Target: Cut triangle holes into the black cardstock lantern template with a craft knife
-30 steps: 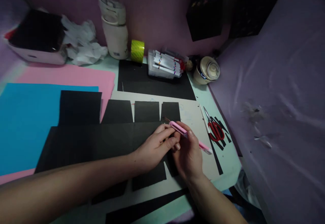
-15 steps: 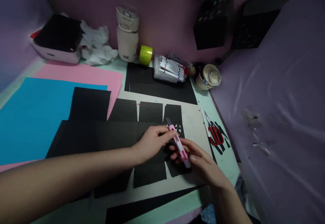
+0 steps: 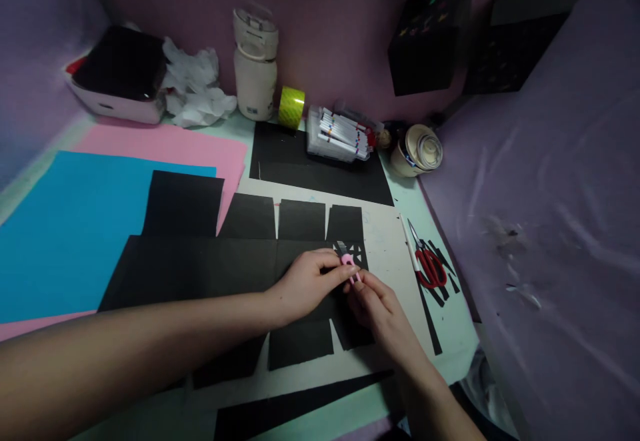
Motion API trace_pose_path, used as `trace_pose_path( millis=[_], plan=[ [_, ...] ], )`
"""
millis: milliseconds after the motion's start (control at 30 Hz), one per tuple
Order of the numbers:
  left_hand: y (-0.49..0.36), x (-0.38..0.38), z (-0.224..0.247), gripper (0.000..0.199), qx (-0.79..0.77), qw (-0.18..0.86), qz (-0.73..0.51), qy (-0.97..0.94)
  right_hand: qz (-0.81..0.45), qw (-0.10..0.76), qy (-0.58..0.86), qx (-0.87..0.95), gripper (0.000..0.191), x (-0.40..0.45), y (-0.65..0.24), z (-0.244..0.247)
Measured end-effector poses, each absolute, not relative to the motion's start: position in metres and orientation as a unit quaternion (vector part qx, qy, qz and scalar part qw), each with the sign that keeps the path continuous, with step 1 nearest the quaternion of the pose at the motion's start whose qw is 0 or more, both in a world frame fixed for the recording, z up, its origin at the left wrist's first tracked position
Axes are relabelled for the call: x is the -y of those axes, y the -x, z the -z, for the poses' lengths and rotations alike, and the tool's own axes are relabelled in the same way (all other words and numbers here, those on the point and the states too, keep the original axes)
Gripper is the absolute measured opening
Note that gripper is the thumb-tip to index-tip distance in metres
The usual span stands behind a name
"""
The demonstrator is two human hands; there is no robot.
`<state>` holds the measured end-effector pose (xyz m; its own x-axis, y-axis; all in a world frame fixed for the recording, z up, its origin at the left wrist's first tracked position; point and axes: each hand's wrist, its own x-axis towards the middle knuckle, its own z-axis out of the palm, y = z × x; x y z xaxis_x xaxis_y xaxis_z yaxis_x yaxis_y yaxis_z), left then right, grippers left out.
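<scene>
Between my two hands is a pink utility knife [image 3: 349, 262], its blade pointing up and away from me. My left hand [image 3: 310, 284] pinches it near the blade end with thumb and fingers. Lower on the handle, my right hand [image 3: 376, 301] is closed round it and hides most of the grip. Under both hands lies a large black card sheet [image 3: 240, 261] with slit flaps along its far and near edges. Small white-looking cut-outs [image 3: 357, 251] show in its right panel, just beyond the blade.
Red-handled scissors [image 3: 430, 267] and black paper strips lie at the right. Along the back stand a white bottle [image 3: 255, 77], yellow tape roll [image 3: 291, 107], marker box [image 3: 340, 135] and round container [image 3: 417, 151]. Blue paper [image 3: 100, 227] covers the left. Black boxes [image 3: 425, 54] hang above.
My right hand has closed round the knife's handle, which its open fingers were only beside before. The knife has shifted slightly toward me, and the view has moved a little.
</scene>
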<state>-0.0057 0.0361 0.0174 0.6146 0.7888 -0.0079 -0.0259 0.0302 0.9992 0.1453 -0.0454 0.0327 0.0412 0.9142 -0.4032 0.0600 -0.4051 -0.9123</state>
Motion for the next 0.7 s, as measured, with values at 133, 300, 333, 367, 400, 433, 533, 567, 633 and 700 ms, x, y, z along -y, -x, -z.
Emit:
trace_pose_path(
  millis=[133,300,333,367,400,433,533,567,633,700],
  plan=[
    [0.006,-0.036,-0.017,0.033,-0.301,0.654,-0.316,-0.618,-0.555,0.370,0.630,0.397,0.027,0.046,-0.144,-0.034],
    [0.005,-0.037,-0.014,0.033,-0.305,0.646,-0.314,-0.625,-0.553,0.352,0.638,0.404,0.022,0.049,-0.143,-0.037],
    [0.005,-0.037,-0.014,0.033,-0.304,0.646,-0.312,-0.627,-0.553,0.350,0.638,0.407,0.022,0.050,-0.143,-0.037],
    [0.006,-0.038,-0.014,0.032,-0.303,0.645,-0.312,-0.628,-0.552,0.349,0.638,0.408,0.022,0.051,-0.142,-0.037],
    [0.006,-0.037,-0.014,0.032,-0.303,0.646,-0.311,-0.627,-0.552,0.349,0.637,0.409,0.022,0.051,-0.141,-0.036],
    [0.006,-0.037,-0.014,0.032,-0.303,0.648,-0.311,-0.625,-0.554,0.350,0.636,0.407,0.022,0.052,-0.141,-0.036],
    [0.007,-0.037,-0.016,0.032,-0.300,0.666,-0.317,-0.605,-0.579,0.355,0.617,0.398,0.024,0.051,-0.147,-0.038],
    [0.007,-0.037,-0.017,0.032,-0.301,0.680,-0.319,-0.587,-0.597,0.361,0.595,0.397,0.028,0.050,-0.152,-0.040],
    [0.007,-0.038,-0.020,0.033,-0.303,0.729,-0.331,-0.516,-0.639,0.388,0.535,0.394,0.040,0.050,-0.164,-0.044],
    [0.005,-0.037,-0.024,0.036,-0.297,0.788,-0.346,-0.413,-0.638,0.441,0.503,0.381,0.051,0.052,-0.176,-0.045]
  ],
)
